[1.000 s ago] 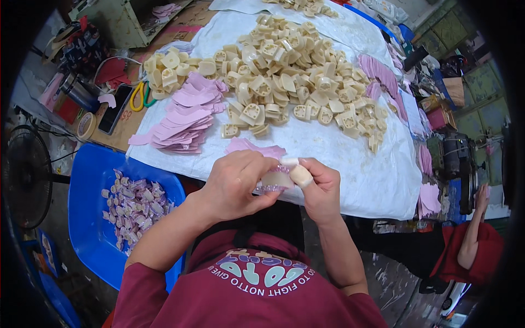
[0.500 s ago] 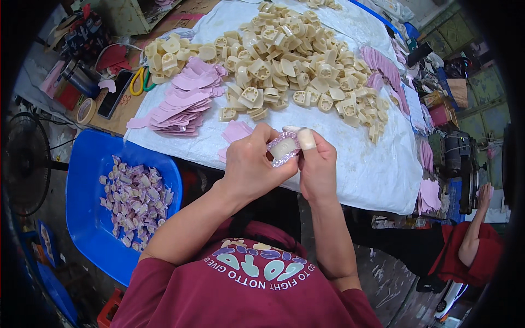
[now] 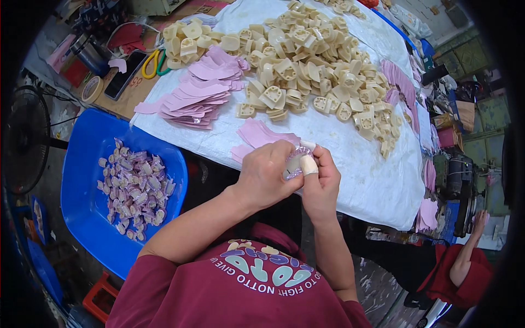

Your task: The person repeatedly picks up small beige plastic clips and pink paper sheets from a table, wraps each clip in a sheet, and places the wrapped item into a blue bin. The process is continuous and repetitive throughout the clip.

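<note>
A cream shoe heel (image 3: 293, 165) edged with glittery pink covering is held between my two hands above the table's front edge. My left hand (image 3: 263, 174) is closed around its left side, fingers curled behind it. My right hand (image 3: 321, 186) pinches the right edge; pale covers wrap its thumb and a fingertip, the thumb pressing on the covering. The heel's far side is hidden by my fingers. Just beyond my left hand lie a few loose pink cut pieces (image 3: 262, 133). Farther off is a big pile of bare cream heels (image 3: 322, 68).
Fanned pink pieces (image 3: 199, 90) lie on the white cloth (image 3: 372, 191). A blue tub (image 3: 82, 188) at left holds several pink-covered heels (image 3: 139, 188). Scissors (image 3: 151, 64), a phone (image 3: 124, 76) and a tape roll (image 3: 92, 89) sit far left. Another person (image 3: 459, 268) is at right.
My hands have shifted slightly right and down with the heel, and the right thumb now presses across its covering. The whole view has moved a little too.
</note>
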Tool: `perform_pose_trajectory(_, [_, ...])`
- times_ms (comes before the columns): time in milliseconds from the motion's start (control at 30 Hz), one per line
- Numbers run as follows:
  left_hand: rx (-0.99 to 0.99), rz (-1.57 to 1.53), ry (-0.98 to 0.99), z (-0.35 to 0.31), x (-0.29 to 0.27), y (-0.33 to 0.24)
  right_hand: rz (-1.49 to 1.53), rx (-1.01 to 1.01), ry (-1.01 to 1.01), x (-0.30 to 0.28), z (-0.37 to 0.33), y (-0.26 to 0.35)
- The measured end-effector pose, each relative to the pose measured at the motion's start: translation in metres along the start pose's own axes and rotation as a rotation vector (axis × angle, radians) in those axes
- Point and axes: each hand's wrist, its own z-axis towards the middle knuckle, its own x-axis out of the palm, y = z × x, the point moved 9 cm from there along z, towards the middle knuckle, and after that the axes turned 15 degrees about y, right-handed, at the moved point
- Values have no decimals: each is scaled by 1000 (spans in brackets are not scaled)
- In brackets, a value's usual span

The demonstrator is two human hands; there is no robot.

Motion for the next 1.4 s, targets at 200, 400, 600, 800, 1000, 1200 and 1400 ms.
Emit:
perform_pose_trajectory(200, [-117, 49, -58, -31, -38, 42, -329, 70, 115, 19, 9, -17])
perform_pose_trajectory(400, [-571, 445, -421, -145, -189, 122, -892, -219, 118, 29, 31, -2])
perform_pose_trajectory(600, [-340, 455, -398, -119, -166, 96, -1021, -206, 98, 42, 49, -26])
perform_pose_trajectory(800, [136, 73, 33, -33, -37, 40, -725, -184, 41, 20, 47, -39])
perform_pose_trajectory(1000, [166, -53, 89, -28, -12, 63, -38, -100, -337, -74, 29, -27])
perform_pose_trajectory(1200, [30, -257, 11, -15, -26, 58, -577, -232, 178, 12, 26, 9])
perform_pose_trajectory(1400, [-317, -1066, -7, -11, -20, 98, -815, -173, -9, -44, 79, 2])
